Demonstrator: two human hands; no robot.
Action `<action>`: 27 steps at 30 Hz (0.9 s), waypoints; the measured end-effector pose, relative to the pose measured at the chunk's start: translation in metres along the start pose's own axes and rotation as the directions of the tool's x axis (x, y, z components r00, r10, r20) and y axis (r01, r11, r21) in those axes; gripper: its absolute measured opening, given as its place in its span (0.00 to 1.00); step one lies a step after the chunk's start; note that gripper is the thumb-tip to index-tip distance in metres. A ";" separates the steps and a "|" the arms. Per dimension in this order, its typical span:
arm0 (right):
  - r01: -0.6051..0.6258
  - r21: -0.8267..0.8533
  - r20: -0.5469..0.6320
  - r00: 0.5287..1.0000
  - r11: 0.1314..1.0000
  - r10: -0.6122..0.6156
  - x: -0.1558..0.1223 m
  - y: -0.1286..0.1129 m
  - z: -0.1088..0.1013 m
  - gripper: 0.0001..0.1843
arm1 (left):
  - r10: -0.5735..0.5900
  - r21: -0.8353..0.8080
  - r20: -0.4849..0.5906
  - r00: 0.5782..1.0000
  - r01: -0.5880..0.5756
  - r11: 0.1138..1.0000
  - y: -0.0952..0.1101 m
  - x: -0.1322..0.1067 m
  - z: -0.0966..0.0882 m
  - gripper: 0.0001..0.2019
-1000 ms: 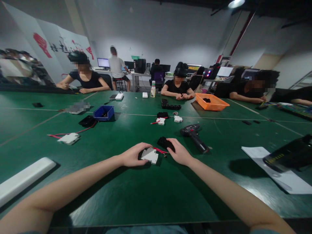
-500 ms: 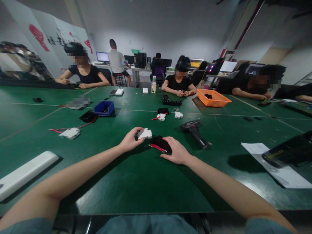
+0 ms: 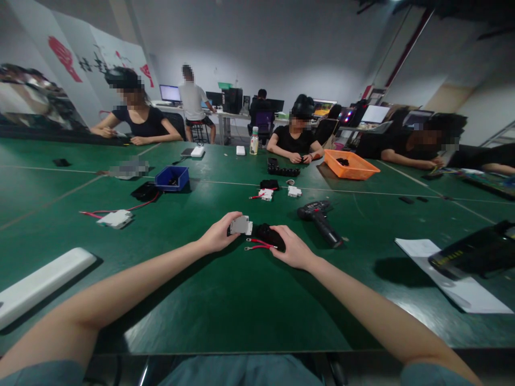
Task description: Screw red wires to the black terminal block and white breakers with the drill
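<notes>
My left hand (image 3: 220, 231) is closed on a small white circuit breaker (image 3: 240, 225), its flat greyish side turned toward me. Just right of it, my right hand (image 3: 295, 247) grips a rounded black part (image 3: 269, 234) whose exact kind I cannot make out. Short red wires (image 3: 259, 244) with metal ring terminals stick out from that part toward the left. The two held pieces are close together above the table, and whether they touch is unclear. Beyond my right hand a black cordless screwdriver (image 3: 322, 221) lies on its side.
On the green table (image 3: 241, 300) lie another white breaker with red wires (image 3: 116, 219), a blue bin (image 3: 172, 178), an orange basket (image 3: 350, 166) and a long white case (image 3: 44, 287). At right, a black object (image 3: 475, 252) overhangs paper. Several people sit across the table.
My left hand has turned the breaker, so more of its flat side faces me. The red wires have spread apart, and my right hand has shifted slightly to the right.
</notes>
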State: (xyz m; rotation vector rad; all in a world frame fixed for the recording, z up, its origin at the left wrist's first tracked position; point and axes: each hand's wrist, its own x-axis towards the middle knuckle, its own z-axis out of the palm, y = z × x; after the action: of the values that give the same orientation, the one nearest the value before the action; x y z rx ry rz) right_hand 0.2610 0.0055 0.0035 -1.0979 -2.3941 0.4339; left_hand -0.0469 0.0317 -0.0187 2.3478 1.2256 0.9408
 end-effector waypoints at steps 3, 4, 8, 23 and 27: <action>0.031 -0.032 0.021 0.999 0.999 -0.031 -0.001 -0.001 -0.001 0.33 | -0.016 0.002 0.027 1.000 0.016 1.000 -0.002 0.001 0.002 0.32; 0.041 -0.040 0.024 0.999 0.998 -0.040 -0.001 -0.001 -0.001 0.33 | -0.016 0.003 0.036 0.999 0.016 1.000 -0.001 0.001 0.002 0.33; 0.063 -0.051 0.028 0.998 0.997 -0.062 -0.003 -0.001 -0.001 0.32 | 0.050 0.007 0.072 0.996 -0.051 0.999 0.005 0.000 -0.001 0.33; -0.053 -0.104 -0.072 0.996 0.993 0.045 0.001 0.024 -0.005 0.29 | 0.155 0.047 0.123 0.980 -0.162 0.986 0.014 -0.004 -0.005 0.36; -0.137 -0.168 -0.149 0.982 0.976 0.112 0.002 0.037 -0.005 0.29 | 0.179 0.054 0.136 0.974 -0.188 0.981 0.015 -0.005 -0.005 0.33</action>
State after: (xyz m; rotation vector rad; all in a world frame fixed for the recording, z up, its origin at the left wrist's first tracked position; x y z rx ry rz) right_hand 0.2860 0.0310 -0.0088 -1.3170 -2.2836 0.1796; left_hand -0.0436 0.0187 -0.0084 2.5660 1.0177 0.7968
